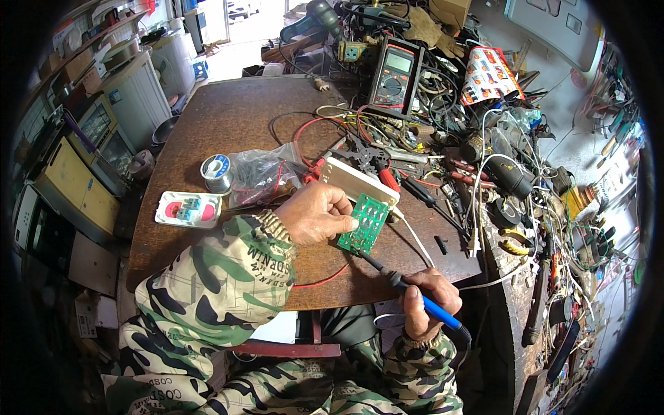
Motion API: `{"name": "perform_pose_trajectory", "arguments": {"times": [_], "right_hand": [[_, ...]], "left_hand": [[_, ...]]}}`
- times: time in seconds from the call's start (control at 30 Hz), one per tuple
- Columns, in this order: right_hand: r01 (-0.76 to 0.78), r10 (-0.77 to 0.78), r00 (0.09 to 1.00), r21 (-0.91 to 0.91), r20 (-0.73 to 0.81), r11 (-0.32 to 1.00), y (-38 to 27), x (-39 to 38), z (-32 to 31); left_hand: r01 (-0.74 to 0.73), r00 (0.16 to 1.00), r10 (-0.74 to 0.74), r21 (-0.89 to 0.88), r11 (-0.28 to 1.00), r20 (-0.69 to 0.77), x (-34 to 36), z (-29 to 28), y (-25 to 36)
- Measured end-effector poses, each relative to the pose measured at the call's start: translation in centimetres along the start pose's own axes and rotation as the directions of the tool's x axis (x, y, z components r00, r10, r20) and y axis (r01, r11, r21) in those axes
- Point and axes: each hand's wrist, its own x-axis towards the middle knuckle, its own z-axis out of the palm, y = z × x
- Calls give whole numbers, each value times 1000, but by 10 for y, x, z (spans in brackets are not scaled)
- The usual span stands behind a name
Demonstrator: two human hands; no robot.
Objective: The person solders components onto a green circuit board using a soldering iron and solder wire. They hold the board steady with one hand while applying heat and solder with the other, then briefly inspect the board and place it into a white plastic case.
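Observation:
My left hand (319, 213) pinches the left edge of a green circuit board (371, 216), which it holds tilted above the brown table. In my right hand (430, 301) is a blue-handled soldering iron (443, 313), its dark shaft pointing up and left. The iron's tip meets or nearly meets the board's lower edge; contact is too small to tell. Just behind the board lies a white plastic casing (356, 181), with a white cable (417, 241) beside it. A solder spool (217, 173) stands to the left, next to a clear plastic bag (257, 173).
A white tray-like cover (188, 209) with red and blue parts lies at the left on the table (228, 114). A multimeter (395, 76) stands at the back. Pliers (366, 155), a screwdriver (423, 195), tangled wires and tools crowd the right side.

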Motion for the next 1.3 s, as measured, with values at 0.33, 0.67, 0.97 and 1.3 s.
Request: {"name": "perform_pose_trajectory", "arguments": {"times": [0.33, 0.67, 0.97, 1.3], "right_hand": [[10, -10, 1000, 24, -5, 1000, -1, 2, 2], [33, -33, 999, -16, -2, 999, -3, 4, 2], [117, -107, 993, -217, 54, 969, -46, 6, 17], [222, -177, 968, -274, 181, 936, -73, 36, 32]], "left_hand": [[20, 1000, -19, 20, 1000, -17, -7, -3, 5], [-19, 998, 20, 11, 1000, -57, -6, 0, 4], [-47, 994, 49, 19, 999, -94, -5, 2, 1], [-71, 992, 72, 12, 997, -102, -4, 1, -4]]}}
